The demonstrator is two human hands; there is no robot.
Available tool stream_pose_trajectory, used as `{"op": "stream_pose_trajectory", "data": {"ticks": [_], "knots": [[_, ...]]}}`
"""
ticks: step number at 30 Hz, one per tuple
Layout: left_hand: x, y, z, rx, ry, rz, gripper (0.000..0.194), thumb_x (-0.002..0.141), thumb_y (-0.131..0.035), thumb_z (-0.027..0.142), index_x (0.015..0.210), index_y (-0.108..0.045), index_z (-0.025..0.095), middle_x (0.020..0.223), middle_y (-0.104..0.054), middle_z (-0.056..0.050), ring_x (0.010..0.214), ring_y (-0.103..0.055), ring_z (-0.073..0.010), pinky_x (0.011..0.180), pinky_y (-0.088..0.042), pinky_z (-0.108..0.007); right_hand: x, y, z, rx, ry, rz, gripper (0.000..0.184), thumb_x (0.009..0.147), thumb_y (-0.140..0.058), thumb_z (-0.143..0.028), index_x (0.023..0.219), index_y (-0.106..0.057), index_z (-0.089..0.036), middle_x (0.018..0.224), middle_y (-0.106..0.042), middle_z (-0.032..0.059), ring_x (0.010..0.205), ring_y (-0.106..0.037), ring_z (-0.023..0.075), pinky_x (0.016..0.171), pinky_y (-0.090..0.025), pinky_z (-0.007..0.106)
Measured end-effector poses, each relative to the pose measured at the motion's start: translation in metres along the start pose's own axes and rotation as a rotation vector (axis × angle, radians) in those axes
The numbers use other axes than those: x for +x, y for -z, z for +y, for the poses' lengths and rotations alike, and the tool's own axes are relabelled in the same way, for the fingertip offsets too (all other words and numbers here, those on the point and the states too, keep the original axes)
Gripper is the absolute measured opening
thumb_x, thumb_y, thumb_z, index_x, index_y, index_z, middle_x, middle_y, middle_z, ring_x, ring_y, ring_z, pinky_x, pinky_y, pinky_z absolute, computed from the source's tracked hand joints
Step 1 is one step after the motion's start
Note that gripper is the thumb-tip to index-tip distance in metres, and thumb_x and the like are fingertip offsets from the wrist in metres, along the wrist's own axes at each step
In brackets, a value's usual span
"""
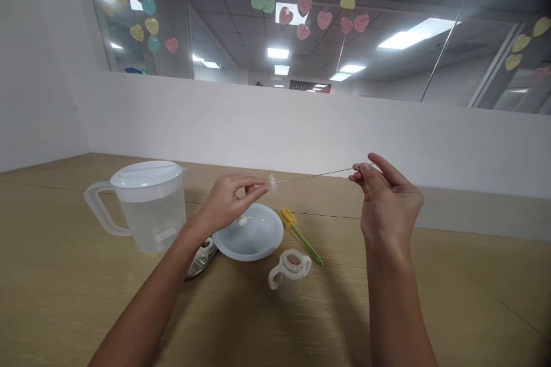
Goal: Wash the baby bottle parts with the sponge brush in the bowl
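Above the table my left hand (228,198) pinches a small translucent piece (272,183), perhaps soft plastic, between thumb and fingers. A thin straw brush (318,174) stretches from that piece to my right hand (390,200). Its bristled end sits at the piece; whether it passes inside, I cannot tell. Thumb and fingertips of my right hand grip the far end of the wire handle. Below my left hand is a white bowl (260,235) with a small white object (241,220) in it. A lidless two-handled baby bottle (289,287) stands upright in front.
Beside the bowl lies a yellow sponge brush (306,239) with a green handle. A lidded clear pitcher (150,215) stands at left. Partly behind my left forearm is a dark-rimmed plate (200,265) with small parts. A white wall (275,126) rises behind the table.
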State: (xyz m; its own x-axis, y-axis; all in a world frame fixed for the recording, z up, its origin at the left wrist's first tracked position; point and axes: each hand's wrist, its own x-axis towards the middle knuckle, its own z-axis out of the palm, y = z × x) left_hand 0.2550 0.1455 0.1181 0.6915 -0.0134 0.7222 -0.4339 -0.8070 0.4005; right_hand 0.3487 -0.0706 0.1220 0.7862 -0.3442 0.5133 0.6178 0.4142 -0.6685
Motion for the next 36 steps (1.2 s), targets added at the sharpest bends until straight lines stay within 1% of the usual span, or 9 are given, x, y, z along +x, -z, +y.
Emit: {"op": "stream_pose_trajectory", "data": {"ticks": [9, 17, 22, 27, 32, 36], "knots": [[0.0, 0.0, -0.004, 0.007, 0.035, 0.037, 0.025, 0.083, -0.057, 0.038, 0.09, -0.071, 0.02, 0.087, -0.07, -0.002, 0.076, -0.062, -0.014, 0.064, -0.045, -0.022, -0.003, 0.0, -0.004, -0.002, 0.033, -0.024, 0.033, 0.062, -0.075, -0.023, 0.092, -0.068, -0.012, 0.07, -0.066, 0.0024, 0.055, -0.057, 0.0099, 0.075, -0.053, 0.037], [-0.002, 0.0, 0.0, -0.01, -0.019, 0.021, 0.022, 0.083, -0.057, 0.034, 0.09, -0.07, 0.018, 0.083, -0.07, -0.002, 0.073, -0.061, -0.0126, 0.065, -0.045, -0.021, -0.008, -0.006, -0.002, -0.046, 0.034, -0.049, 0.03, 0.063, -0.074, -0.023, 0.091, -0.069, -0.012, 0.071, -0.068, 0.0023, 0.054, -0.057, 0.0092, 0.072, -0.053, 0.034], [-0.002, 0.003, 0.005, -0.007, -0.043, -0.011, 0.019, 0.083, -0.056, 0.03, 0.087, -0.07, 0.018, 0.079, -0.069, -0.002, 0.068, -0.059, -0.0121, 0.066, -0.046, -0.022, -0.014, -0.011, -0.001, -0.06, 0.036, -0.057, 0.031, 0.064, -0.072, -0.023, 0.093, -0.068, -0.012, 0.07, -0.068, 0.0018, 0.054, -0.056, 0.0091, 0.073, -0.054, 0.034], [-0.003, 0.004, 0.011, -0.004, -0.063, -0.065, 0.017, 0.083, -0.056, 0.028, 0.084, -0.07, 0.017, 0.076, -0.068, -0.002, 0.069, -0.059, -0.0123, 0.064, -0.045, -0.022, -0.016, -0.013, 0.001, -0.065, 0.048, -0.067, 0.031, 0.065, -0.071, -0.023, 0.094, -0.068, -0.013, 0.068, -0.068, 0.001, 0.053, -0.055, 0.0089, 0.075, -0.054, 0.036], [-0.003, 0.002, 0.014, -0.013, -0.091, -0.095, 0.017, 0.083, -0.055, 0.026, 0.079, -0.069, 0.017, 0.069, -0.066, -0.001, 0.067, -0.057, -0.0119, 0.064, -0.043, -0.022, -0.02, -0.016, 0.002, -0.059, 0.058, -0.088, 0.032, 0.065, -0.071, -0.024, 0.095, -0.068, -0.012, 0.068, -0.068, 0.0013, 0.052, -0.055, 0.0091, 0.069, -0.053, 0.034], [-0.002, 0.002, 0.014, -0.004, -0.087, -0.095, 0.019, 0.083, -0.054, 0.028, 0.077, -0.069, 0.017, 0.067, -0.065, -0.002, 0.066, -0.057, -0.012, 0.062, -0.043, -0.022, -0.024, -0.019, 0.002, -0.054, 0.049, -0.109, 0.033, 0.066, -0.07, -0.024, 0.097, -0.067, -0.011, 0.07, -0.068, 0.002, 0.053, -0.055, 0.0089, 0.068, -0.053, 0.032]]}}
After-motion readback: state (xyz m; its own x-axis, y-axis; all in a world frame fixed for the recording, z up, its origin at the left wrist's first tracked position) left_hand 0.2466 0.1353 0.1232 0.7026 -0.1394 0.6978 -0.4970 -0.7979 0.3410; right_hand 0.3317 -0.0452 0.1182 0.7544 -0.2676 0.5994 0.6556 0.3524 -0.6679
